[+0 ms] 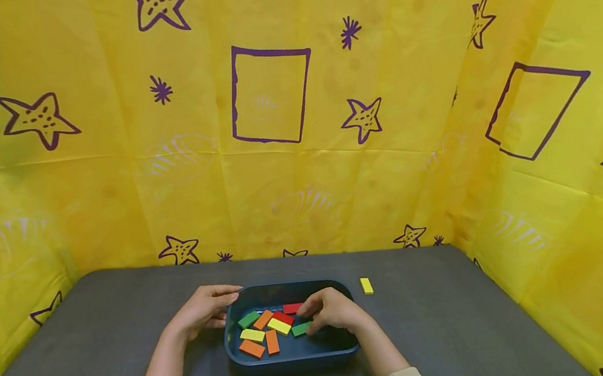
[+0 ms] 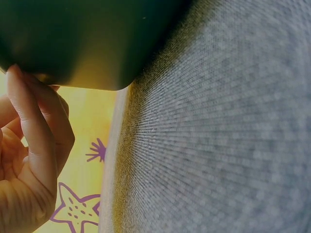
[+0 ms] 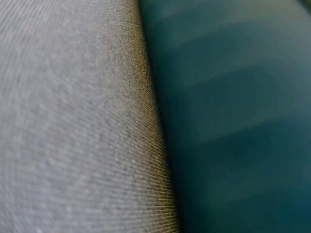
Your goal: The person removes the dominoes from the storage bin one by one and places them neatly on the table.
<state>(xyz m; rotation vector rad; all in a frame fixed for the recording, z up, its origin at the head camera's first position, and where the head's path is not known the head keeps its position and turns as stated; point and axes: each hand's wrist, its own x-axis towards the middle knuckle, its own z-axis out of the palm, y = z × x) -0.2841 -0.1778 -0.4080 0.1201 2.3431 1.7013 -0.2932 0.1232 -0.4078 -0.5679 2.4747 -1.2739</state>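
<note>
A dark blue plastic box with rounded corners stands on the table, holding several small blocks in green, orange, red and yellow. At its left end my left hand grips the rim with bent fingers; the left wrist view has the fingertips against the box wall. My right hand reaches inside from the right. Its thumb is right at a green block, and its fingertips are spread apart from the thumb, close to a red block. The right wrist view has only the box's outer side and the table.
One yellow block lies on the dark grey table, to the right of the box and beyond it. Yellow cloth printed with purple starfish and frames hangs behind the table and along both sides.
</note>
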